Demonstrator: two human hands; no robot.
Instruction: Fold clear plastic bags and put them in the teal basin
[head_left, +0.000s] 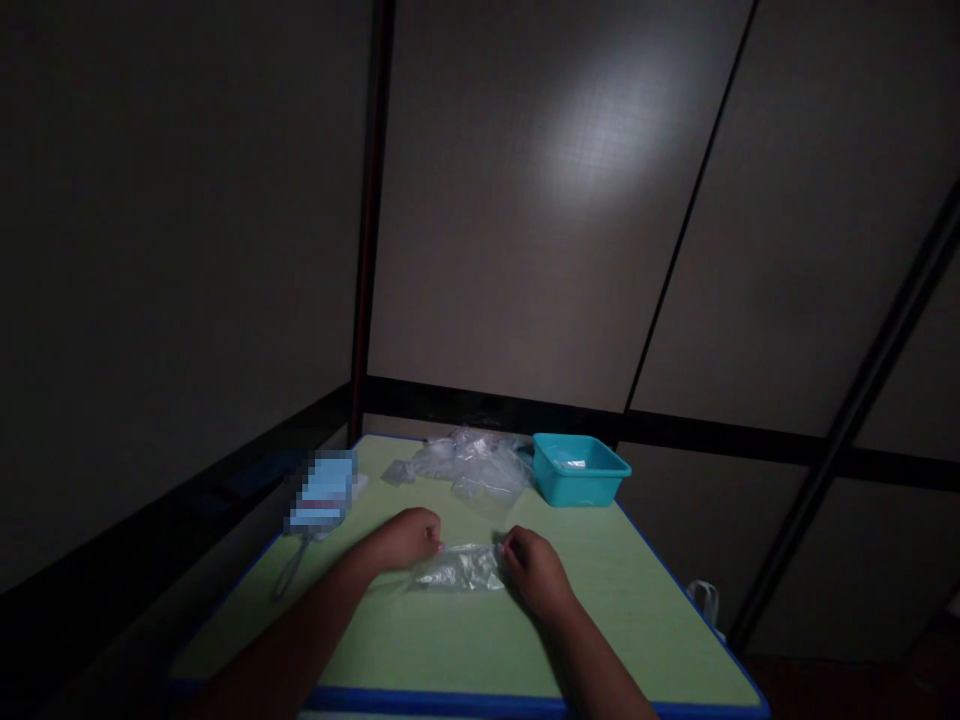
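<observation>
A clear plastic bag [461, 570] lies stretched between my hands above the middle of the table. My left hand [411, 538] is closed, pinching the bag's upper left corner. At the upper right corner, my right hand [534, 568] grips it with curled fingers. Whether anything is inside the bag I cannot tell. Beyond my hands, a heap of crumpled clear plastic bags [480, 470] rests near the table's far edge.
A turquoise plastic basin [581, 488] stands at the far right of the light green table [450, 650], which has a blue edge. On the left lies a blurred blue object [324, 492] with a strap. Panelled walls [510, 300] rise behind and to the left.
</observation>
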